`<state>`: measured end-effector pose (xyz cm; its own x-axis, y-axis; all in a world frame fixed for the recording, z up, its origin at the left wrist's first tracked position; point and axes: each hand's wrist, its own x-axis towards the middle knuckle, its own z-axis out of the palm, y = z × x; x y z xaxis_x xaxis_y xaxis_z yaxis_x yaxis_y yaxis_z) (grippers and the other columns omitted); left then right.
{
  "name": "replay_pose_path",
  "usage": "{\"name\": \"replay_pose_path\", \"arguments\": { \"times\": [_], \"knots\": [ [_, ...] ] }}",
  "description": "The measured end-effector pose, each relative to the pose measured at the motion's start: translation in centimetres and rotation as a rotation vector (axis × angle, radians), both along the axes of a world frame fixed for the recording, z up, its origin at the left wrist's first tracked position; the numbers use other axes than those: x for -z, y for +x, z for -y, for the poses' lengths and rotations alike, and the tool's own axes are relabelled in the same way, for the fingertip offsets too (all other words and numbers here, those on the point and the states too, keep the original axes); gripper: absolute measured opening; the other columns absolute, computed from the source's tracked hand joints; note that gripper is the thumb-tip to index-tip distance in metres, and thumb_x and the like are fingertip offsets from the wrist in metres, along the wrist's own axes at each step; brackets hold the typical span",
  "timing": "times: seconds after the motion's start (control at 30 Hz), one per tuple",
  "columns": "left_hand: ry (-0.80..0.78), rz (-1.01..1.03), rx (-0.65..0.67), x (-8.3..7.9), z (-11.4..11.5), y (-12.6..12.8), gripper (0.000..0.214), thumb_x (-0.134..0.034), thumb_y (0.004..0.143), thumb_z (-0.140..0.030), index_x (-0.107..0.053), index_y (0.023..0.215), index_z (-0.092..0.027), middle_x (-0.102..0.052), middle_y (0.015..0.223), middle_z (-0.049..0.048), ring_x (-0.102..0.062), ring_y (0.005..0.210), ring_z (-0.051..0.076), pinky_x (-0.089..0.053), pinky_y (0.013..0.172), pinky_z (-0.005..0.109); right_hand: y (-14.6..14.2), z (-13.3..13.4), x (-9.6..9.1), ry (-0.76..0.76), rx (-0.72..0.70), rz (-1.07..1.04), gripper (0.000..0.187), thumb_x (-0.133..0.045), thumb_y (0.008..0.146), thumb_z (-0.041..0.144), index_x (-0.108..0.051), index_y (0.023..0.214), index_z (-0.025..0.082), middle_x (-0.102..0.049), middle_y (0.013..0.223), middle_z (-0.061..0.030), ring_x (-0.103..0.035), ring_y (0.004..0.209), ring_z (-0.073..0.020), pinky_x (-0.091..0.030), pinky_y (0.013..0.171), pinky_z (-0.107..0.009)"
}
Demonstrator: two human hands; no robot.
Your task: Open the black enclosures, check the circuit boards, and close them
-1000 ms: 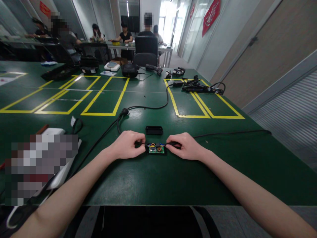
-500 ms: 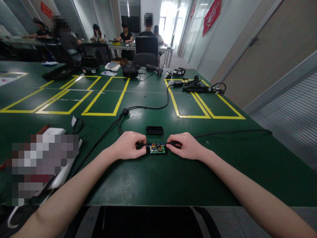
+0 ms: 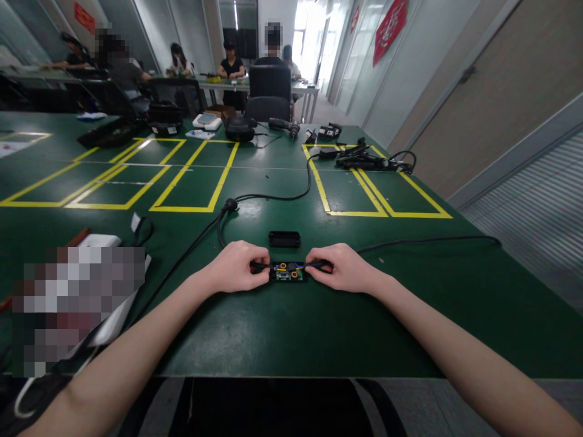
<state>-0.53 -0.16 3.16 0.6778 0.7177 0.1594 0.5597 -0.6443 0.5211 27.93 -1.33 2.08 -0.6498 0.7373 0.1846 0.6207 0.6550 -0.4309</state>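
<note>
A small green circuit board with copper coils and coloured wires sits in a black plastic case on the table in front of me. At the case's left end, my left hand pinches a black cable. My right hand pinches another black cable at the right end. Both hands rest close to the tabletop, with the fingertips against or very near the case ends. Just beyond the case lies a black rectangular cover, its hollow side up.
Black cord winds across the green table toward a bundle of black parts. A power drill lies at the far edge. Yellow tape marks rectangles. White items, partly blurred, are at left. People sit beyond.
Both hands stay at the case ends with the cables pinched. The board looks slightly more tilted or lower in the case, its green surface showing less.
</note>
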Motion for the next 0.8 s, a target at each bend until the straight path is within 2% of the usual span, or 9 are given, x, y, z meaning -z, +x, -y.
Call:
{"name": "replay_pose_path", "arguments": {
  "times": [0.3, 0.57, 0.67, 0.8],
  "knots": [
    [-0.093, -0.014, -0.015, -0.05, -0.14, 0.10, 0.015, -0.059, 0.080, -0.027, -0.066, 0.069, -0.018, -0.054, 0.053, -0.0047, -0.046, 0.048, 0.010, -0.033, 0.053, 0.021, -0.05, 0.03, -0.27, -0.045, -0.019, 0.002, 0.016, -0.062, 0.093, 0.028, -0.064, 0.079, 0.019, -0.064, 0.068, -0.0003, -0.055, 0.058, -0.0129, -0.036, 0.060, -0.025],
    [-0.050, -0.016, -0.011, 0.15, -0.28, 0.05, 0.016, -0.060, 0.081, -0.027, -0.068, 0.070, -0.018, -0.060, 0.062, -0.0023, -0.051, 0.056, 0.011, -0.034, 0.056, 0.023, -0.25, 0.07, -0.28, -0.046, -0.061, 0.036, 0.024, -0.054, 0.096, 0.024, -0.058, 0.073, 0.019, -0.060, 0.067, -0.0009, -0.049, 0.058, -0.0127, -0.033, 0.061, -0.026],
    [-0.043, -0.029, -0.001, 0.30, -0.37, -0.01, 0.016, -0.060, 0.081, -0.027, -0.069, 0.072, -0.018, -0.063, 0.068, -0.0012, -0.055, 0.061, 0.012, -0.036, 0.059, 0.024, -0.37, -0.03, -0.08, -0.046, -0.047, 0.072, 0.030, -0.047, 0.099, 0.022, -0.057, 0.071, 0.019, -0.061, 0.068, -0.0025, -0.050, 0.060, -0.0133, -0.033, 0.062, -0.026],
    [-0.030, -0.030, 0.007, 0.32, -0.28, 0.02, 0.016, -0.059, 0.082, -0.028, -0.068, 0.072, -0.018, -0.062, 0.071, -0.0010, -0.054, 0.061, 0.012, -0.036, 0.060, 0.024, -0.34, -0.05, 0.15, -0.037, -0.026, 0.071, 0.027, -0.051, 0.097, 0.023, -0.062, 0.073, 0.018, -0.065, 0.070, -0.0035, -0.055, 0.062, -0.0139, -0.034, 0.062, -0.026]
  ]
}}
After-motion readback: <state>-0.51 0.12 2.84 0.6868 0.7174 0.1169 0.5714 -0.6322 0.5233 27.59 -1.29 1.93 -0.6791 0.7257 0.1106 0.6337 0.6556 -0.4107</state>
